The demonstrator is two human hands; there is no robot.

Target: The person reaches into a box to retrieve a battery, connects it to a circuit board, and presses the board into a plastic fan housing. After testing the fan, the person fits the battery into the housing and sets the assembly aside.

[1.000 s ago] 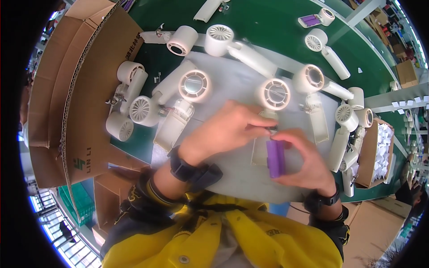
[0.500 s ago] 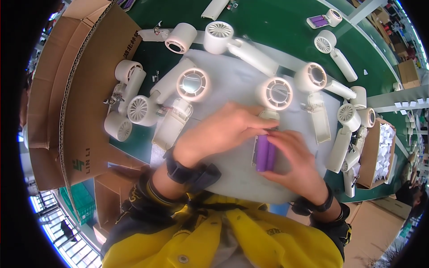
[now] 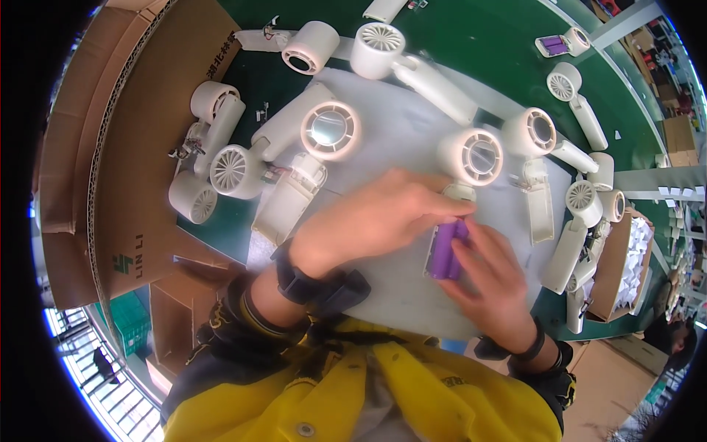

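Observation:
In front of me lies a white handheld fan point(image 3: 471, 156), its round head pointing away and its handle open. Two purple battery cells point(image 3: 444, 250) sit side by side in that handle. My left hand point(image 3: 390, 210) reaches across from the left, its fingers pinched at the fan's neck just above the cells; the fingertips are partly hidden. From the right, my right hand point(image 3: 492, 276) curls round the cells, fingers on their upper face and thumb near the lower end.
Several other white fans surround the pale work mat point(image 3: 383, 118) on the green table point(image 3: 471, 44). A tall cardboard box point(image 3: 158, 140) stands at the left. At the right, a small carton point(image 3: 626, 272) holds white pieces. Another fan with purple cells point(image 3: 554, 46) lies far right.
The whole view has shifted a little, with the things on the table appearing slightly larger. My right fingers have moved further over the purple cells; my left hand stays at the fan's neck.

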